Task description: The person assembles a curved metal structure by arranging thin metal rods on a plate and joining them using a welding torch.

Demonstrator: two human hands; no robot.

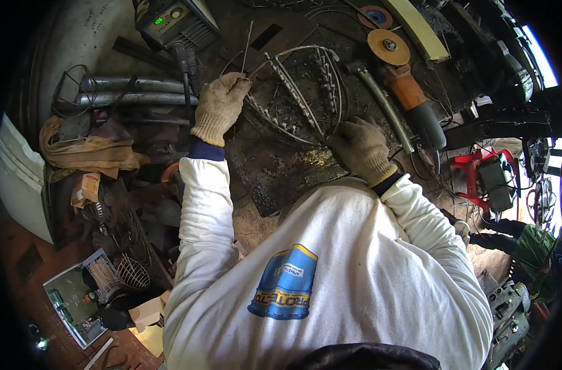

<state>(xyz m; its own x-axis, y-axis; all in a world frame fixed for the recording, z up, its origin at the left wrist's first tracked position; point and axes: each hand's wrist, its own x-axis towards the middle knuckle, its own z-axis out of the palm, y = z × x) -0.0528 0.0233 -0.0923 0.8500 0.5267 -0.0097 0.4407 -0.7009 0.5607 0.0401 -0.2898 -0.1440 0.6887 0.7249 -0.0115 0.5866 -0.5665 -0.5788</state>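
Note:
A curved wire frame (pixel 305 92) made of bent steel rods with short welded cross pieces lies on a dark metal plate (pixel 281 172). My left hand (pixel 220 105), in a tan knit glove, is closed on a thin rod at the frame's left end. My right hand (pixel 361 148), also gloved, grips the frame's lower right corner where the rods meet. Both sleeves are white.
An angle grinder (pixel 404 80) with an orange disc lies at the right of the frame. A welding machine (pixel 173 21) with a green display stands at the top left. Steel pipes (pixel 133 92) and a brown rag (pixel 87 151) lie left. A small wire basket (pixel 132 272) sits lower left.

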